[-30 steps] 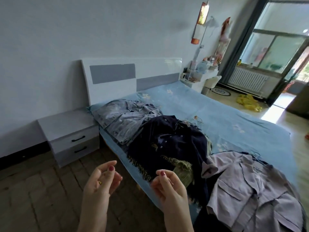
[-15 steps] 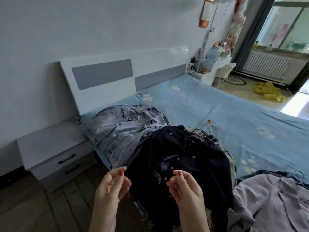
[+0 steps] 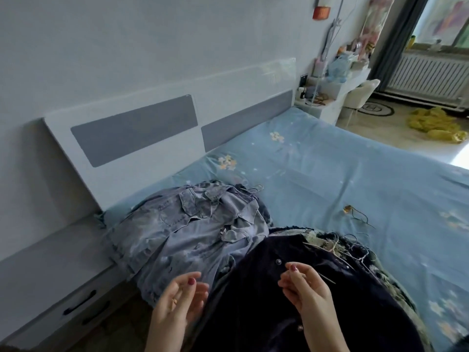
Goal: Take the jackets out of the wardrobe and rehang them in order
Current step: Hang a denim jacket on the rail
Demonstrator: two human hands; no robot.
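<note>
A pale denim jacket lies crumpled on the blue bed near the headboard. A dark navy jacket with small metal buttons and frayed trim lies beside it, toward me. My left hand hovers over the seam between the two jackets, fingers loosely curled, holding nothing. My right hand hovers above the navy jacket, fingers also loosely curled and empty. Neither hand touches the cloth.
A white nightstand with two drawers stands left of the bed. The white and grey headboard runs along the wall. A cluttered white desk and chair stand beyond the bed. Yellow cloth lies on the floor by the radiator.
The view has moved closer to the bed and leftward, so the lilac jacket has left the frame. Both hands have come forward over the jackets, still empty.
</note>
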